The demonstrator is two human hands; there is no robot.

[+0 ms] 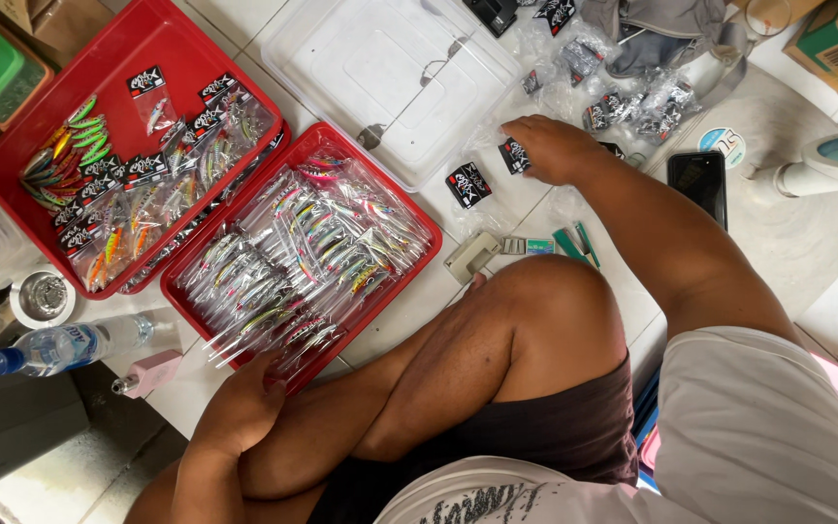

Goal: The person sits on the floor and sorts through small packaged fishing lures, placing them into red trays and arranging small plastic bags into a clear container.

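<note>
My right hand (550,146) reaches out over the white tiled floor, its fingers closed on a small clear packet with a black header card (514,155). A second such packet (467,184) lies just left of it. My left hand (242,406) rests at the near corner of a red tray (417,260) filled with several clear-bagged fishing lures (307,257). Its fingers curl onto the nearest bags, and a grip is not visible. My bent knee (535,311) lies between the two hands.
A second red tray (162,29) of lures sits at far left, with a clear plastic box (390,68) behind. More black-labelled packets (623,102) are piled at the back. A stapler (472,254), a phone (698,180), a water bottle (60,344) and a pink bottle (152,372) are also on the floor.
</note>
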